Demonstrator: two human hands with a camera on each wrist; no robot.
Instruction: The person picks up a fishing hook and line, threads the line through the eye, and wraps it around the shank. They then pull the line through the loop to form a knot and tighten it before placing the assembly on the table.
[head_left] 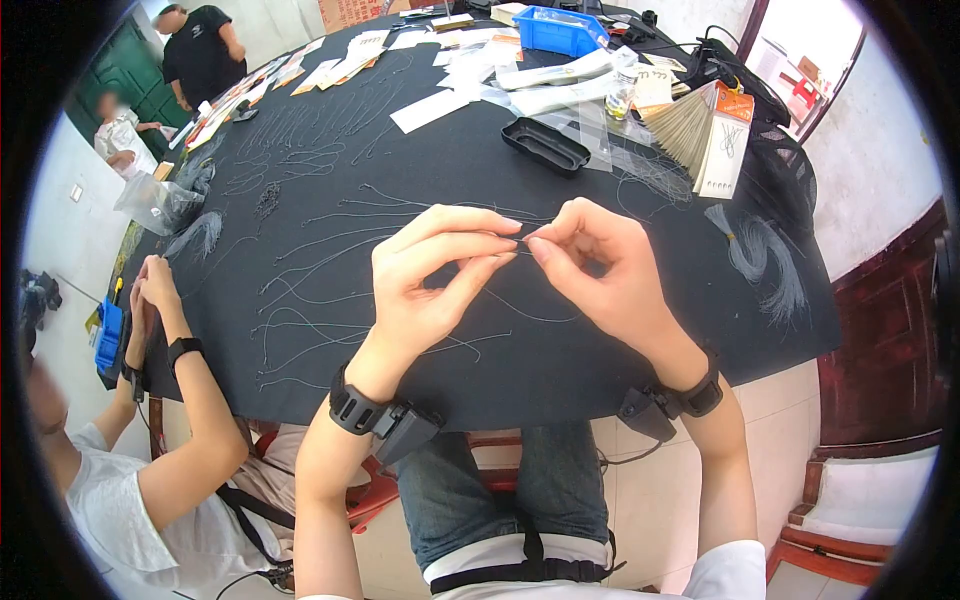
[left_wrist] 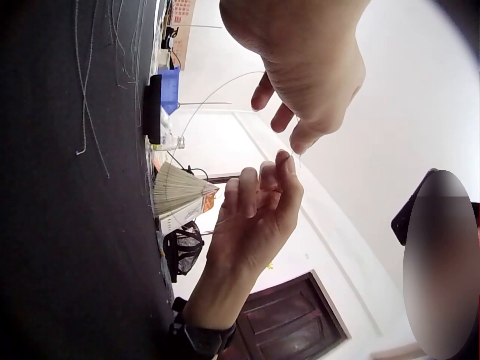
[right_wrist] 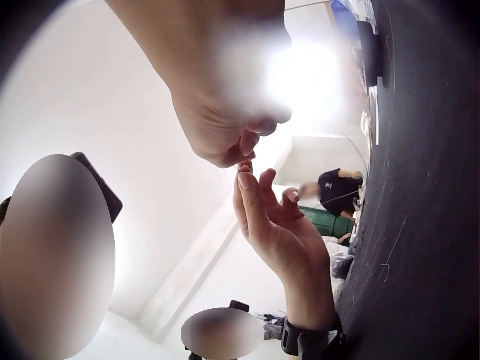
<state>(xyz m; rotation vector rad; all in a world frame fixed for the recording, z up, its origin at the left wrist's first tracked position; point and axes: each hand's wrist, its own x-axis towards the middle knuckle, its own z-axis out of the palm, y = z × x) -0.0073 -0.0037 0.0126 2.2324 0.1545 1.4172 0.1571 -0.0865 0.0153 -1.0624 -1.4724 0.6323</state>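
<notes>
Over the black-covered table, both hands meet fingertip to fingertip at chest height. My left hand (head_left: 425,275) pinches a thin fishing line (head_left: 545,318) between thumb and fingers. Opposite it, my right hand (head_left: 615,265) pinches the same spot with thumb and index finger, its other fingers curled in. Fingertips hide most of the piece between them; a loose end curves down below. In the left wrist view the left hand (left_wrist: 315,82) hangs above the right hand (left_wrist: 259,210). Several looped line lengths (head_left: 320,301) lie on the cloth to the left, running under the left hand.
A black tray (head_left: 545,147), a blue bin (head_left: 562,30) and a fanned stack of cards (head_left: 690,130) stand at the back. One bundle of clear line (head_left: 765,265) lies right. Another person's hands (head_left: 155,285) work at the left edge, near a plastic bag (head_left: 160,203).
</notes>
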